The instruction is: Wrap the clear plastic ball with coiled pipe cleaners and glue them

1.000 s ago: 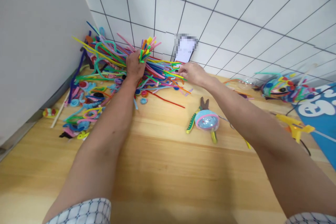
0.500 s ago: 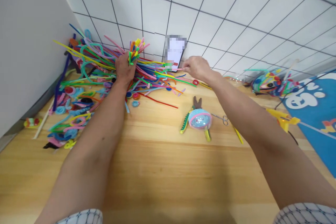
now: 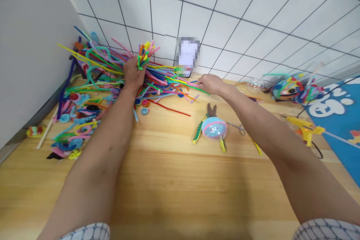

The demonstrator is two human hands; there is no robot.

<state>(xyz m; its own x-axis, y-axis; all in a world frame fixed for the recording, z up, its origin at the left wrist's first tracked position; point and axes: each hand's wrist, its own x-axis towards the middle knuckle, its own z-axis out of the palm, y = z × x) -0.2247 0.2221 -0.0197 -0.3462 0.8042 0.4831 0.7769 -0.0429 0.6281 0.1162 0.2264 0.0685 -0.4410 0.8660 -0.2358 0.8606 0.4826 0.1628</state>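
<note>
At the back left, my left hand (image 3: 134, 74) is wrapped round a bundle of pipe cleaners (image 3: 144, 53) of many colours, their ends sticking up past the fingers. More pipe cleaners (image 3: 160, 77) fan out from it to both sides over the table. To the right, my right hand (image 3: 212, 83) pinches the end of a pink pipe cleaner (image 3: 192, 83) that runs back toward the heap. A phone (image 3: 188, 57) leans on the tiled wall between the two hands. Nearer me sits a clear dome lined with light blue and edged in pink (image 3: 214, 127), resting over green-and-yellow-handled pliers (image 3: 198, 131).
Small scissors (image 3: 239, 129) lie right of the dome. Further right are a yellow glue gun (image 3: 306, 127) with a cord, a colourful decorated piece (image 3: 292, 89) and a blue mat (image 3: 337, 120). Coiled pipe-cleaner pieces (image 3: 75, 129) cover the left side, beside a pale stick (image 3: 46, 131).
My right hand has moved slightly down, nearer the table, still pinching the pink pipe cleaner. My left hand stays in place round the bundle.
</note>
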